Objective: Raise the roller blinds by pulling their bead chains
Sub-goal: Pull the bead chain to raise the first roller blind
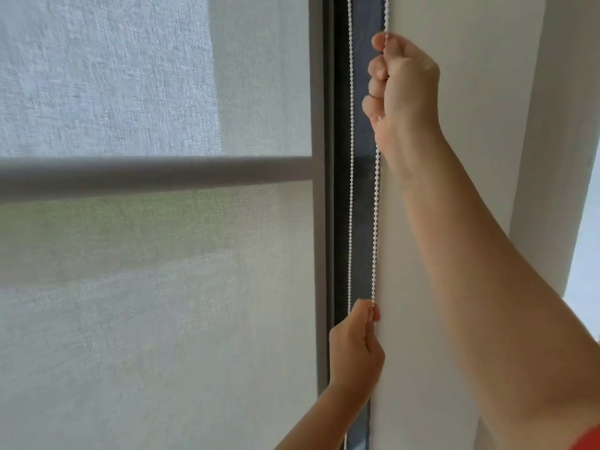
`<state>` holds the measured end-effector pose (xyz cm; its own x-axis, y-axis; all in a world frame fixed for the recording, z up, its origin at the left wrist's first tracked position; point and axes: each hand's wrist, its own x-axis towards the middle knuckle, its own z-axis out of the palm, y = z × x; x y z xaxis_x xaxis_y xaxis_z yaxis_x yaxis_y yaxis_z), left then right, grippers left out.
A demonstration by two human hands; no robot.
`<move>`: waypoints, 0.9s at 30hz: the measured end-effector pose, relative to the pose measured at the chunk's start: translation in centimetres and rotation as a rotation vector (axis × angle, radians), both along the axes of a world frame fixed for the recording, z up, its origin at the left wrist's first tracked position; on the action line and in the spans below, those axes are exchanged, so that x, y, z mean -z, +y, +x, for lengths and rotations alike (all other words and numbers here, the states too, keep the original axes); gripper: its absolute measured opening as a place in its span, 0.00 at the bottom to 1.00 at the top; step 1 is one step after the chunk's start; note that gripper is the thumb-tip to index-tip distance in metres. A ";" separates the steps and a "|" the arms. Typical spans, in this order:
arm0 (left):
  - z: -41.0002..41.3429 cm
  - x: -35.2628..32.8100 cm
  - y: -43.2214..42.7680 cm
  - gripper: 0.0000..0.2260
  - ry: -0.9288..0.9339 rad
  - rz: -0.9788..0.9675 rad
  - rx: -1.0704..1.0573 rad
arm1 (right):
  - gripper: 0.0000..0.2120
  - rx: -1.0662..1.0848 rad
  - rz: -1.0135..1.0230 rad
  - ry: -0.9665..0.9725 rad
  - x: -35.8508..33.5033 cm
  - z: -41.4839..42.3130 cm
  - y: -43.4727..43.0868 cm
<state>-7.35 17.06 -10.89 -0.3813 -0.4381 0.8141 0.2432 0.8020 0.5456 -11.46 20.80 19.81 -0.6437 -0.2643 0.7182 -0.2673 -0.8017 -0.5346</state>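
A grey translucent roller blind [156,287] covers the window on the left. Its white bead chain [376,206] hangs in two strands beside the dark window frame. My right hand [402,82] is high up, closed in a fist around the right strand. My left hand [355,349] is lower down, pinching the same strand between thumb and fingers. The strand runs taut between the two hands. The left strand [350,157] hangs free just beside them.
A dark vertical window frame [334,190] stands behind the chain. A horizontal bar [156,177] shows through the fabric. A white wall [454,43] fills the right side, with a bright opening [584,254] at the far right edge.
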 end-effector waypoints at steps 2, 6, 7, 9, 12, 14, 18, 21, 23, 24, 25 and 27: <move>0.0 0.9 0.1 0.16 -0.032 -0.002 0.007 | 0.13 -0.012 0.005 0.000 0.9 0.4 -0.2; 1.0 4.2 -0.6 0.11 -0.166 0.010 0.024 | 0.14 0.065 0.075 -0.007 4.8 0.2 -0.6; 1.4 5.2 -0.8 0.09 -0.200 0.005 0.023 | 0.14 0.097 0.092 -0.006 6.2 0.0 -0.7; 2.0 7.3 -1.0 0.08 -0.275 -0.009 0.032 | 0.14 0.141 0.115 -0.001 9.3 -0.6 -0.8; 2.6 9.8 -1.1 0.07 -0.434 0.050 0.111 | 0.16 0.189 0.146 0.000 13.5 -1.4 -0.9; 2.5 10.7 -1.3 0.07 -0.537 0.135 0.181 | 0.16 0.203 0.158 -0.002 15.6 -1.9 -0.9; 1.8 8.9 -2.7 0.10 -0.703 0.373 0.296 | 0.18 0.164 0.221 -0.009 18.6 -2.8 -0.8; 1.1 3.4 -4.5 0.11 -0.651 0.495 0.341 | 0.18 0.121 0.294 -0.048 21.4 -3.3 -0.5; 0.5 -1.6 -5.3 0.13 -0.513 0.487 0.358 | 0.17 0.101 0.353 -0.095 23.9 -3.3 -0.4; 0.1 -4.3 -5.4 0.13 -0.437 0.491 0.396 | 0.16 0.095 0.384 -0.125 25.2 -3.1 -0.5; -0.2 -6.9 -5.3 0.12 -0.368 0.473 0.437 | 0.16 0.085 0.421 -0.159 26.6 -2.8 -0.6; -1.2 -12.1 -4.4 0.10 -0.232 0.422 0.462 | 0.16 0.052 0.508 -0.207 29.5 -2.2 -0.8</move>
